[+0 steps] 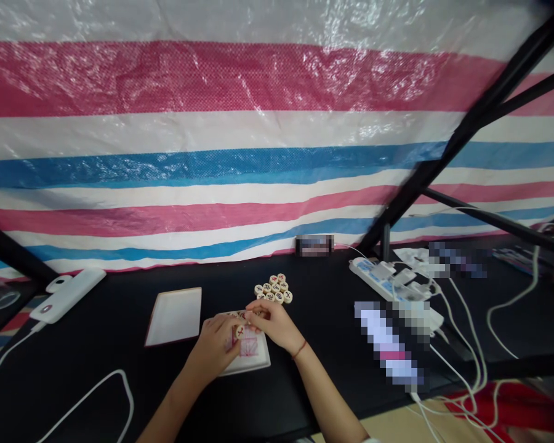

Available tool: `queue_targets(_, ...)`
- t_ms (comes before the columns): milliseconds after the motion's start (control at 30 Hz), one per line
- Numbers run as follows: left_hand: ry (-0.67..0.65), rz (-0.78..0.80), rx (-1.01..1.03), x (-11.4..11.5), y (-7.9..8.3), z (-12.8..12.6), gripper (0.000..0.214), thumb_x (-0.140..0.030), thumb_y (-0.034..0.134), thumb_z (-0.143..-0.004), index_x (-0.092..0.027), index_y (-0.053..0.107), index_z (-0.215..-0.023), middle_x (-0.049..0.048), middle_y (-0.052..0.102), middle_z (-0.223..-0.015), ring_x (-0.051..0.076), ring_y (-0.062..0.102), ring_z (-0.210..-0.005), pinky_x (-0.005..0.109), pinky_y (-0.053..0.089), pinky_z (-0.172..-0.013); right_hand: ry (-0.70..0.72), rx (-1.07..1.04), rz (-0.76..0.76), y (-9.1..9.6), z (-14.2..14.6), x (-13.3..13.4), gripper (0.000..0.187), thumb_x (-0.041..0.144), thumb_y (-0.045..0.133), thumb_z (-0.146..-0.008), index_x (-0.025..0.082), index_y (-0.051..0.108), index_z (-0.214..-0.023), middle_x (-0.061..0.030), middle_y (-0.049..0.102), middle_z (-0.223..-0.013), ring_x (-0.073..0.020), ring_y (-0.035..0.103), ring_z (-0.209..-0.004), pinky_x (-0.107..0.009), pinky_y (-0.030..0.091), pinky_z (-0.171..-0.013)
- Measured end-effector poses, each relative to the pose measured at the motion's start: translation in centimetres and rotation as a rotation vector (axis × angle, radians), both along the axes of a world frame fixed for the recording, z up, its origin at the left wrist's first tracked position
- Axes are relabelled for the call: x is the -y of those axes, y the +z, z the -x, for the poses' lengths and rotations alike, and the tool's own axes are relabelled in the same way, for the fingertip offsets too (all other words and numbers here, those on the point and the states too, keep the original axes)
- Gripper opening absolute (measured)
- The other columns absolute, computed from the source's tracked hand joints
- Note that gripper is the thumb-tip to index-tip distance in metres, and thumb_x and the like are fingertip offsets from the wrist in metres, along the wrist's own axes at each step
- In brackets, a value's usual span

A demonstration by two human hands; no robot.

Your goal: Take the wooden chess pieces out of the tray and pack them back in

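Both my hands work over a small white box (253,360) with red markings, lying on a black table (120,369). My left hand (215,346) rests on the box with its fingers curled, pinching a round wooden game piece (240,331). My right hand (273,323) hovers at the box's far edge, fingers bent and pinched on small round pieces. Just beyond my right hand lies a cluster of several round wooden pieces (274,289) with dark marks on top. A white box lid (174,316) lies flat to the left of the box.
A white power bank (67,294) with a cable (87,394) lies at the far left. A power strip (388,278) with plugs and white cables sits at the right. A striped plastic tarp (212,154) hangs behind the table. Black metal bars (466,129) cross at the right.
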State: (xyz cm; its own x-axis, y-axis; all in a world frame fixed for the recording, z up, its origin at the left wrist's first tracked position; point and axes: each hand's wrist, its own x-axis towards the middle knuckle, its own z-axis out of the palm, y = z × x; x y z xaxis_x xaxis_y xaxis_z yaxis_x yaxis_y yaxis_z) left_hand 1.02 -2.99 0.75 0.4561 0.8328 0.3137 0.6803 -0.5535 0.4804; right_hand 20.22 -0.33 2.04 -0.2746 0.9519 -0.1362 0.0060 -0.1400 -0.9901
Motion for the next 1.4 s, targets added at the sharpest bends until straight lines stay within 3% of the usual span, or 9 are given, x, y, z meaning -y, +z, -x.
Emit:
queue_targets(267,0.029,0.009,0.036,0.1,-0.1,-0.5,0.016,-0.023,0.054,-0.081,-0.022,0.059,-0.096,0.0057,0.066,-0.101,0.022,0.060,-0.100,0.040,0.047,-0.088,0.005,-0.055,0.068,-0.8,0.8,0.9,0.037,0.047,0.074,-0.067,0.016,0.063,-0.083,0.0015,0.063,-0.066,-0.0103,0.059,-0.053,-0.023,0.049,-0.052)
queue_targets(500,0.017,-0.003,0.010,0.1,0.0,-0.5,0.025,-0.027,0.053,-0.085,-0.024,0.057,-0.109,0.0054,0.066,-0.107,0.022,0.061,-0.100,0.040,0.047,-0.088,-0.026,-0.158,0.135,-1.0,1.0,1.5,0.044,0.052,0.077,-0.061,0.016,0.064,-0.083,-0.0003,0.066,-0.073,-0.0130,0.063,-0.061,-0.027,0.053,-0.060)
queue_targets(700,0.079,-0.005,-0.090,0.1,-0.3,-0.4,0.018,-0.020,0.051,-0.079,-0.021,0.060,-0.095,0.0061,0.067,-0.095,0.023,0.061,-0.091,0.038,0.044,-0.081,-0.113,-0.134,0.129,-0.4,-0.5,1.1,0.047,0.053,0.078,-0.061,0.015,0.064,-0.084,0.0000,0.065,-0.069,-0.0134,0.064,-0.064,-0.025,0.052,-0.061)
queue_targets(867,0.011,-0.026,-0.153,0.0,-0.4,-0.9,0.037,-0.011,0.049,-0.074,-0.022,0.059,-0.108,0.0045,0.067,-0.103,0.022,0.056,-0.101,0.036,0.038,-0.084,-0.155,-0.155,0.142,-0.2,-1.4,1.0,0.048,0.052,0.079,-0.060,0.015,0.064,-0.085,0.0006,0.064,-0.069,-0.0134,0.064,-0.065,-0.026,0.053,-0.062)
queue_targets(1167,0.036,-0.067,-0.264,0.3,0.2,-1.1,0.023,-0.018,0.054,-0.078,-0.026,0.064,-0.097,0.0032,0.061,-0.109,0.024,0.049,-0.098,0.039,0.034,-0.081,-0.123,-0.135,0.126,-0.9,-1.3,1.3,0.046,0.052,0.077,-0.062,0.014,0.064,-0.084,0.0004,0.063,-0.068,-0.0112,0.061,-0.062,-0.023,0.051,-0.058)
queue_targets(1400,0.054,-0.100,-0.260,0.0,-0.1,-0.6,0.032,-0.020,0.057,-0.075,-0.030,0.063,-0.105,0.0040,0.057,-0.117,0.025,0.048,-0.102,0.040,0.035,-0.083,-0.052,-0.058,0.083,-1.3,-0.4,1.7,0.038,0.045,0.075,-0.066,0.015,0.062,-0.086,0.0002,0.064,-0.073,-0.0109,0.059,-0.057,-0.024,0.049,-0.055)
